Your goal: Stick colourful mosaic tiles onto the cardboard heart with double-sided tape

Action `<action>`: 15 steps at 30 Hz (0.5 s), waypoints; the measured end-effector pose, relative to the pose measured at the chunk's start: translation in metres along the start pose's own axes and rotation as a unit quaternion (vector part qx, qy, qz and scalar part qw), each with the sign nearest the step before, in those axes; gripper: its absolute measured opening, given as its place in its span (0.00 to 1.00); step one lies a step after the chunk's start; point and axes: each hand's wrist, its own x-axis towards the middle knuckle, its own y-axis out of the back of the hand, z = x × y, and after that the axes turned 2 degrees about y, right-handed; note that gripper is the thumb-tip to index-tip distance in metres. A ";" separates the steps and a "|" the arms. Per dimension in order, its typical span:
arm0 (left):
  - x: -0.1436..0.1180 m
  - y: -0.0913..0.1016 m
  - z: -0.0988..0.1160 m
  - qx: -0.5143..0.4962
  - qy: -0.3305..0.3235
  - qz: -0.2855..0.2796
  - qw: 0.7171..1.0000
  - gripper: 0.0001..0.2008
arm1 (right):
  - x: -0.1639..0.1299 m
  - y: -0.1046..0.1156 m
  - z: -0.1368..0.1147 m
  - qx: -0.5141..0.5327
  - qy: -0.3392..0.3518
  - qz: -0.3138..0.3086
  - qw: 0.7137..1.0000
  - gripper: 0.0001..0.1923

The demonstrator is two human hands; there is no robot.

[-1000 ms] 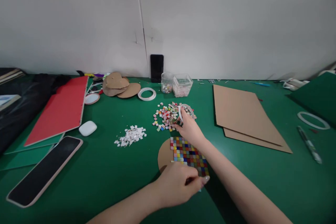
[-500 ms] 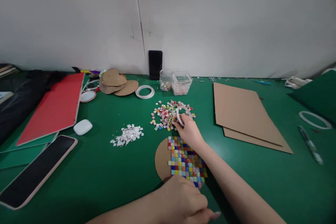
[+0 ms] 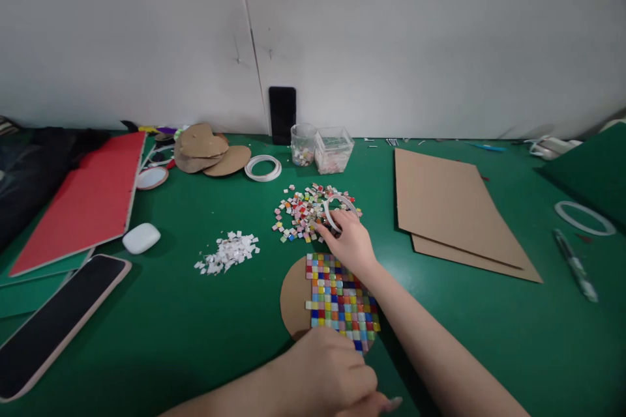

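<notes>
Touching loose tiles [image 3: 300, 212], right grip [image 3: 349, 244]

The room was evenly and brightly lit from overhead, so the green table [image 3: 195, 332] carried only soft, short shadows, such as the one under the right forearm [image 3: 440, 358]. The wide lens bowed the white partition [image 3: 391, 45] and stretched the edges. Nothing glared, and focus held sharp throughout.
</notes>
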 end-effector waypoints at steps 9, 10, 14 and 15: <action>0.002 0.040 -0.043 -0.212 0.399 0.226 0.863 0.18 | 0.002 0.015 -0.004 0.117 -0.026 0.140 0.983 0.11; 0.001 0.045 -0.050 -0.216 0.418 0.254 0.845 0.17 | 0.003 0.019 -0.006 0.142 -0.039 0.159 0.976 0.11; -0.002 0.057 -0.071 -0.187 0.453 0.313 0.813 0.11 | 0.015 0.044 -0.002 0.337 -0.158 0.232 0.899 0.13; -0.002 0.057 -0.074 -0.181 0.451 0.315 0.815 0.09 | 0.018 0.053 0.002 0.410 -0.184 0.245 0.859 0.13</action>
